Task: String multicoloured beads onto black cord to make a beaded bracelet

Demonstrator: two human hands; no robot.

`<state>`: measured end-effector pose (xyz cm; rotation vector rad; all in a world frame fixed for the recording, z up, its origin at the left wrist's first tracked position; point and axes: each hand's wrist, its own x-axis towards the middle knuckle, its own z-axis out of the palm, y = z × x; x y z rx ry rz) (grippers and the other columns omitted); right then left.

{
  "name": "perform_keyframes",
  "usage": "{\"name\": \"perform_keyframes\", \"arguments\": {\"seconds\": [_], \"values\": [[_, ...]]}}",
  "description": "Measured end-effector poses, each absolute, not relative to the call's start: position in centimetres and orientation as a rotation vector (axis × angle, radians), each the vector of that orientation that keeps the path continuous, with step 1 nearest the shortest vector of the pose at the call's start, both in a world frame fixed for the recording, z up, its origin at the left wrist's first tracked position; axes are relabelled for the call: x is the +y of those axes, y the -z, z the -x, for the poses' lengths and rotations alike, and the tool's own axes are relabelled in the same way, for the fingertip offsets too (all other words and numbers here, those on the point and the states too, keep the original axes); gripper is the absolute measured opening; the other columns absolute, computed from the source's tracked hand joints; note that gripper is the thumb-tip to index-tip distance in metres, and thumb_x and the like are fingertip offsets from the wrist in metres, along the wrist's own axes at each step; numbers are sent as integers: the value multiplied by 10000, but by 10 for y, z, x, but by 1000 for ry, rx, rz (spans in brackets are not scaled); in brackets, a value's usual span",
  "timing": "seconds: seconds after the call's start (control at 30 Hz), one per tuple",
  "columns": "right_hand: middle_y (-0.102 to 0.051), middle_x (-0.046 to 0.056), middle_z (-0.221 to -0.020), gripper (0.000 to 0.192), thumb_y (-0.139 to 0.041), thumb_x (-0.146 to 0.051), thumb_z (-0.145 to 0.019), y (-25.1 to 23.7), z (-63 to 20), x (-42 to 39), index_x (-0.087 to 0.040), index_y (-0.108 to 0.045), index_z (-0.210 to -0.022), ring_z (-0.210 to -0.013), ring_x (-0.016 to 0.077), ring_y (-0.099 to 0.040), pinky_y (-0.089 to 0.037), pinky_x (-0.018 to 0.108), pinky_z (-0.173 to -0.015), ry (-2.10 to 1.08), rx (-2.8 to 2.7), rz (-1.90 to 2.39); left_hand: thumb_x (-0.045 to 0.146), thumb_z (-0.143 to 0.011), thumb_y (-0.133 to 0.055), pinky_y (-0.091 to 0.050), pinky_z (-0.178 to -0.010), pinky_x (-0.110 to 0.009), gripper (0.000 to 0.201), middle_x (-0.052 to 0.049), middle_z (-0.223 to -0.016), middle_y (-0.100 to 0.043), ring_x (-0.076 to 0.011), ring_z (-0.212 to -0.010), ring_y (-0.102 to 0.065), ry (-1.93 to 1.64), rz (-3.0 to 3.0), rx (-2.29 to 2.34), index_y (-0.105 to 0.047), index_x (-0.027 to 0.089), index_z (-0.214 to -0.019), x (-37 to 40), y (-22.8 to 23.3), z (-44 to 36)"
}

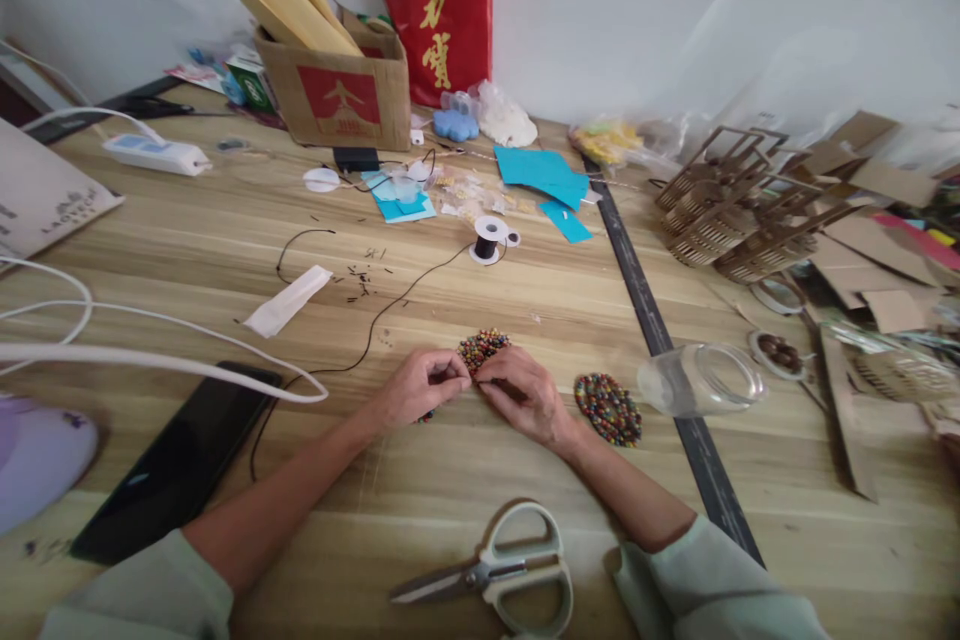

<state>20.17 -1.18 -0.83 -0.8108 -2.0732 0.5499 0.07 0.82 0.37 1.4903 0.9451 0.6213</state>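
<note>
Strung multicoloured beads [484, 348] lie in a bunch just beyond my fingertips, and a few more show under my left hand. My left hand [426, 384] pinches thumb against forefinger at the near edge of the bunch. Almost touching it, my right hand [521, 392] is also closed in a pinch, with something small and dark at its fingers. What either pinch holds is too small to make out. A second coil of beads [607, 409] rests right of my right wrist. Nearer to me lie scissors [499, 575] with pale handles, their blades pointing left.
A spool of black cord [487, 240] stands beyond my hands, its cord trailing left. A clear jar [701, 380] lies on its side at right, near small baskets [720, 210]. A black phone [176, 460] and white cable [187, 360] are at left; a cardboard box [337, 90] stands behind.
</note>
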Motion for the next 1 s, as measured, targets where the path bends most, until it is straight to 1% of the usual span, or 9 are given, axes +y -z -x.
{"name": "perform_keyframes", "arguments": {"seconds": [0.3, 0.83, 1.0], "values": [[-681, 69, -858, 76, -567, -187, -909, 7, -201, -12, -195, -619, -963, -820, 179, -622, -513, 348, -775, -580, -2062, 799, 287, -754, -587, -336, -488, -183, 152, 48, -564, -479, -79, -519, -420, -623, -1528, 926, -577, 142, -709, 7, -2, -1], [-680, 74, -879, 102, -583, -159, -892, 9, -202, -12, -191, -624, -980, -848, 186, -616, -510, 364, -808, -565, -2098, 789, 270, -737, -589, -335, -495, -186, 139, 44, -575, -479, -85, -533, -422, -617, -1559, 947, -580, 143, -682, 6, -8, -2], [-682, 77, -884, 101, -583, -153, -891, 7, -202, -12, -190, -627, -975, -841, 189, -612, -510, 370, -796, -572, -2120, 784, 275, -737, -590, -340, -499, -186, 144, 38, -589, -486, -86, -545, -425, -610, -1558, 943, -583, 139, -689, 7, -7, -2]]}}
